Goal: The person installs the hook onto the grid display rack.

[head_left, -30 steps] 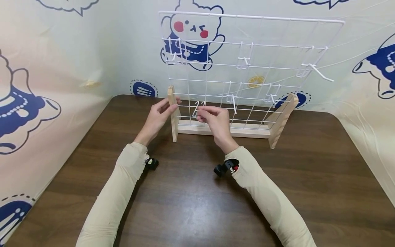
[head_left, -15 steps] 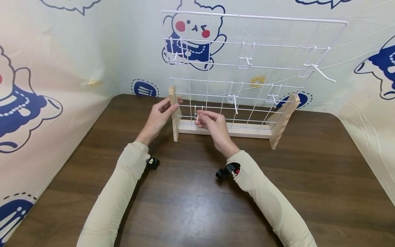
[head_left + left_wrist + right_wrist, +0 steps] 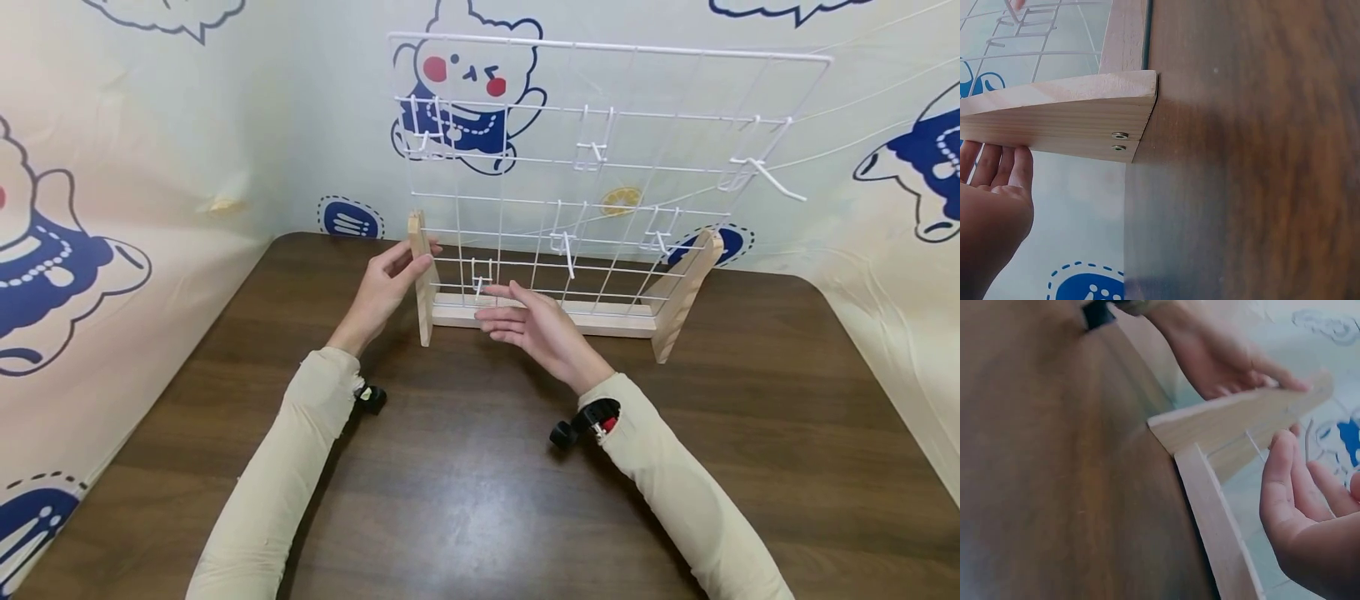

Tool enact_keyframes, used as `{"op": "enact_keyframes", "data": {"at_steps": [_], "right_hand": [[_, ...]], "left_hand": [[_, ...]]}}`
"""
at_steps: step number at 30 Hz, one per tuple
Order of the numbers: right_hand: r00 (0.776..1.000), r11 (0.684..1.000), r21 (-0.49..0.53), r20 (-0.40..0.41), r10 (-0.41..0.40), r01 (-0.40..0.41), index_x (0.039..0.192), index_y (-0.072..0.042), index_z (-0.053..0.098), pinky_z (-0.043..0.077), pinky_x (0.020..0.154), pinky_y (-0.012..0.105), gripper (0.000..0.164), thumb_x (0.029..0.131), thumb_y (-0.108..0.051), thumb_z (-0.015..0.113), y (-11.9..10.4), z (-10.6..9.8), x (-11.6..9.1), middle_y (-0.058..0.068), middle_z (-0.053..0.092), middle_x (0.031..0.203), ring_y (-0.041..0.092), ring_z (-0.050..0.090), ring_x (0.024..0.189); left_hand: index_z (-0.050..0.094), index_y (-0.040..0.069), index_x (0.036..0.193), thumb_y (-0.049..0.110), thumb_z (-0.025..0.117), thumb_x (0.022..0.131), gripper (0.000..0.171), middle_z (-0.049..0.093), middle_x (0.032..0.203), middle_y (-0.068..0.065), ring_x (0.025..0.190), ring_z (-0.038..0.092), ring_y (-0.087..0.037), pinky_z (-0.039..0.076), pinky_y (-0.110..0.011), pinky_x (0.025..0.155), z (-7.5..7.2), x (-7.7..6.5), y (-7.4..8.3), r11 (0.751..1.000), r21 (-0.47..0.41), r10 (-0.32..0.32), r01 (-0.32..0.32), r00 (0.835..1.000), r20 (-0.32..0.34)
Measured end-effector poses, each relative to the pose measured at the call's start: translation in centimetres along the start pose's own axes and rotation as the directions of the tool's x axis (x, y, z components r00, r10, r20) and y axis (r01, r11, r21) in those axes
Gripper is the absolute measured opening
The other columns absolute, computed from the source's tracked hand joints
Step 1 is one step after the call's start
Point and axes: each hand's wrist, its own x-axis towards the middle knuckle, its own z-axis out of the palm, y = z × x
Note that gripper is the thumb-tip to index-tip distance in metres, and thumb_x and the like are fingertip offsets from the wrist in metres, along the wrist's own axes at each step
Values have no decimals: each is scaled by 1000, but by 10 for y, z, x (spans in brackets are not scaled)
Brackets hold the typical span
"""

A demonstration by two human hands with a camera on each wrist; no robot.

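Observation:
A white wire grid rack (image 3: pixel 607 48) stands upright on the table between two wooden side panels. My left hand (image 3: pixel 386 290) holds the left side panel (image 3: pixel 422 292), thumb at its front edge; in the left wrist view its fingers (image 3: pixel 1022 165) touch the panel's outer face. A small white wire hook (image 3: pixel 480 287) hangs low on the grid at the left. Just right of that hook is my right hand (image 3: pixel 543 333), palm turned inward, fingers loosely extended and holding nothing. In the right wrist view, the hook's prong (image 3: pixel 1309 440) shows beyond the right hand's fingertips.
Several more white hooks hang on the grid, including a long-pronged one (image 3: pixel 776 179) at the upper right and another (image 3: pixel 566 246) at mid-height. A wooden base bar (image 3: pixel 607 323) joins the panels. A patterned cloth (image 3: pixel 300 108) rises behind the brown table (image 3: pixel 450 467).
The right hand has lowered the hook onto the grid, let it go and drawn back slightly right and down, its fingers spreading. The left hand stays on the panel.

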Motion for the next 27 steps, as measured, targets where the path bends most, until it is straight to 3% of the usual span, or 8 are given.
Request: {"op": "enact_keyframes", "data": {"at_steps": [3, 8, 17, 23, 27], "right_hand": [[1000, 998, -63, 15, 9, -8, 140, -1, 53, 54, 88, 35, 52, 108, -39, 40, -2, 0, -12, 21, 68, 115, 41, 61, 113], [1000, 994, -107, 25, -2, 5, 132, 4, 55, 54, 82, 33, 47, 107, -34, 45, -7, -6, -29, 15, 70, 104, 26, 67, 94], [999, 990, -138, 48, -7, 14, 125, 7, 57, 54, 79, 31, 35, 105, -22, 52, -9, -35, -52, 12, 70, 99, 23, 66, 89], [999, 981, -192, 49, -2, 11, 123, 1, 62, 55, 81, 31, 29, 104, -20, 53, -4, -57, -79, 13, 69, 101, 22, 67, 90], [999, 967, -249, 30, -44, 50, 125, 2, 61, 56, 83, 33, 30, 105, -19, 53, -7, -75, -102, 15, 69, 103, 24, 68, 92]], "left_hand": [[58, 9, 138, 21, 59, 101, 39, 55, 140, -20, 134, 46, -39, 34, -58, 111, -1, 1, 1, 1000, 4, 2, -2, 1000, 2], [57, 7, 139, 19, 58, 101, 40, 54, 141, -21, 133, 47, -35, 35, -58, 110, -5, 1, -2, 1000, -6, 5, -5, 1000, -4], [57, 13, 141, 23, 60, 101, 41, 56, 142, -14, 135, 46, -33, 34, -56, 111, -18, 10, -39, 1000, -29, -5, 4, 1000, -16], [44, 15, 150, 29, 62, 100, 55, 48, 149, -11, 136, 44, -29, 34, -53, 112, -19, -1, -48, 995, 61, -86, 85, 996, 12], [23, 20, 158, 32, 66, 97, 76, 31, 159, -15, 145, 30, -34, 26, -55, 115, -24, -16, -47, 966, 183, -197, 183, 979, 59]]}}
